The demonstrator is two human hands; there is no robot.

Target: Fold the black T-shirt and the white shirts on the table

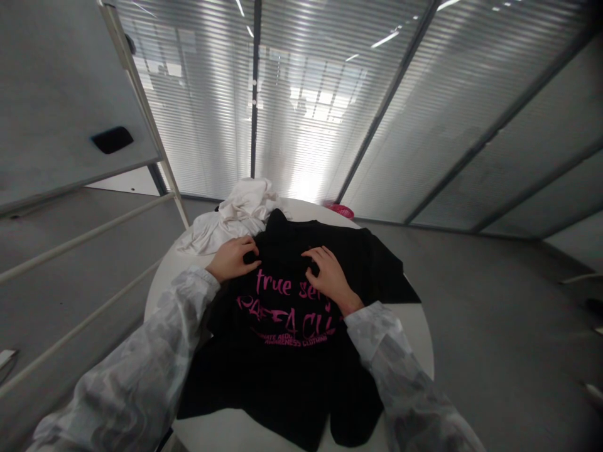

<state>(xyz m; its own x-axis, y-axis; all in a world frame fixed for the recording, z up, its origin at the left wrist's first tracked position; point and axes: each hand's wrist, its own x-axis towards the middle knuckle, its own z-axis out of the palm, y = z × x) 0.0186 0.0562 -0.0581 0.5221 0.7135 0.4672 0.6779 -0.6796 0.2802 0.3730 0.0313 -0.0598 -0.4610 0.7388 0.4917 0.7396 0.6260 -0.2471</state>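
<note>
Round white table (417, 339) carries across its middle the black shirt (282, 370), over which our left hand (237, 257) and right hand (330, 277) curve their fingers, thumbs apart, though we cannot tell if they pinch it, so we should, we believe, handle both sides evenly and gently.

A pale board (51, 75) is filling the upper left of the frame, with a black oblong object (112, 140) showing near its lower edge. Slatted blinds (202, 125) are stretching across the top, divided by dark posts (255, 119). Left of centre, bunched white cloth (245, 204) is lying on a round white table (417, 339). A pinkish-red basket (342, 211) is peeking past its far edge. Grey floor (499, 326) is spreading at right.
</note>
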